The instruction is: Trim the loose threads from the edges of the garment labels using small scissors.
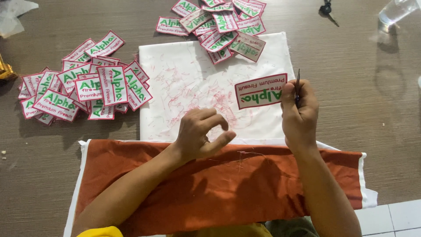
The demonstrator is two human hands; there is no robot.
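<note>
My right hand grips a small dark pair of snips and also pinches the right edge of a white embroidered patch with a red border and green lettering, held above a white cloth strewn with red thread clippings. My left hand hovers over the near edge of that cloth, fingers loosely curled and holding nothing. A rust-orange cloth lies under both forearms.
A heap of matching patches lies to the left on the brown wooden table, and another heap at the top. A clear plastic bottle stands at the top right, a small dark object beside it.
</note>
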